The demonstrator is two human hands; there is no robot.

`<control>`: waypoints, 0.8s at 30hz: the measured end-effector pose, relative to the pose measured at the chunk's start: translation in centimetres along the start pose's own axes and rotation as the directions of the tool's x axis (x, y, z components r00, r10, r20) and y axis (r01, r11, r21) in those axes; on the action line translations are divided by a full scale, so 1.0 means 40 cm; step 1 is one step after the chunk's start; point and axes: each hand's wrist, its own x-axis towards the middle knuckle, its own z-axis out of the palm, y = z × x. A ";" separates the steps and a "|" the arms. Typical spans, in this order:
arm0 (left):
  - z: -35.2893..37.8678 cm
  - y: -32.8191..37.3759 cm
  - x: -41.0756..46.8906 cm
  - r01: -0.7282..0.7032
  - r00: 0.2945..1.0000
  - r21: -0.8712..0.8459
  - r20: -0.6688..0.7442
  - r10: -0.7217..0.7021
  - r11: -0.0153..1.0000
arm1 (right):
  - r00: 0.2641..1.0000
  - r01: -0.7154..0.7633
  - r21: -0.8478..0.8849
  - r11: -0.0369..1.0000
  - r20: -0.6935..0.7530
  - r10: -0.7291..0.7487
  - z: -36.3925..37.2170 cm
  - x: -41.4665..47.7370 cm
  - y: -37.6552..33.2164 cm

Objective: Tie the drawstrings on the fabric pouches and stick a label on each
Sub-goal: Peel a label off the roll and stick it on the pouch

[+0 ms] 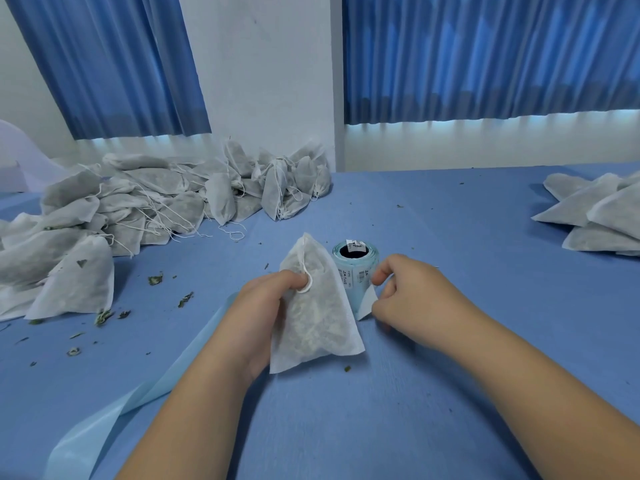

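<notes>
- L hand is gripping the white see-through fabric pouch by its left edge, fingers curled round it. The white drawstring loop is hanging at a fingertip, and the pouch is standing neck-up.
- R hand, just right of the pouch, is pinching the white paper label btwn thumb & forefinger, apparently lifting it off the pale-blue label roll behind.
- Doing it well, I'd judge: peel slowly, keep fingers off the adhesive, press onto a flat patch w/ L hand bracing.
- Further out: pale-blue backing strip trailing left; heap of filled pouches far left, flat stack far right, on the blue table.
</notes>
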 end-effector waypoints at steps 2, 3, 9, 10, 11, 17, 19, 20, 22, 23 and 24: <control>0.000 0.001 -0.002 0.010 1.000 0.000 -0.013 -0.010 1.000 | 0.999 -0.037 0.013 0.999 0.038 0.037 -0.007 0.001 0.001; -0.001 0.002 -0.002 0.014 1.000 0.002 -0.019 -0.014 1.000 | 0.997 -0.053 0.018 0.998 0.062 0.052 -0.011 0.001 0.003; 0.001 0.009 -0.009 0.066 0.997 -0.048 0.042 -0.064 0.997 | 0.988 -0.082 0.071 0.994 0.135 0.072 -0.059 -0.004 0.007; 0.002 0.010 -0.012 0.082 0.994 -0.058 0.079 -0.077 0.995 | 0.992 -0.079 0.107 0.991 0.110 0.067 -0.073 -0.006 0.009; 0.002 0.011 -0.015 0.099 0.988 -0.068 0.123 -0.090 0.993 | 0.995 -0.074 0.159 0.985 0.081 0.062 -0.088 -0.008 0.011; 0.030 0.008 -0.017 0.130 0.946 -0.068 0.308 -0.103 0.989 | 0.998 -0.055 0.391 0.919 0.010 0.055 -0.165 -0.014 0.040; 0.046 0.016 -0.011 0.105 0.946 -0.058 0.315 -0.082 0.993 | 0.998 -0.068 0.383 0.921 0.023 0.063 -0.172 -0.014 0.047; 0.054 0.021 -0.005 0.104 0.945 -0.070 0.317 -0.077 0.992 | 0.998 -0.070 0.377 0.923 0.024 0.066 -0.173 -0.013 0.050; 0.072 0.033 0.010 0.124 0.944 -0.091 0.316 -0.090 0.988 | 0.998 -0.068 0.382 0.922 0.009 0.070 -0.177 -0.011 0.054; 0.083 0.041 0.017 0.134 0.946 -0.096 0.309 -0.098 0.986 | 0.997 -0.064 0.394 0.917 -0.009 0.074 -0.180 -0.009 0.056; 0.093 0.048 0.023 0.138 0.948 -0.104 0.300 -0.101 0.985 | 0.996 -0.060 0.412 0.909 -0.030 0.079 -0.185 -0.008 0.059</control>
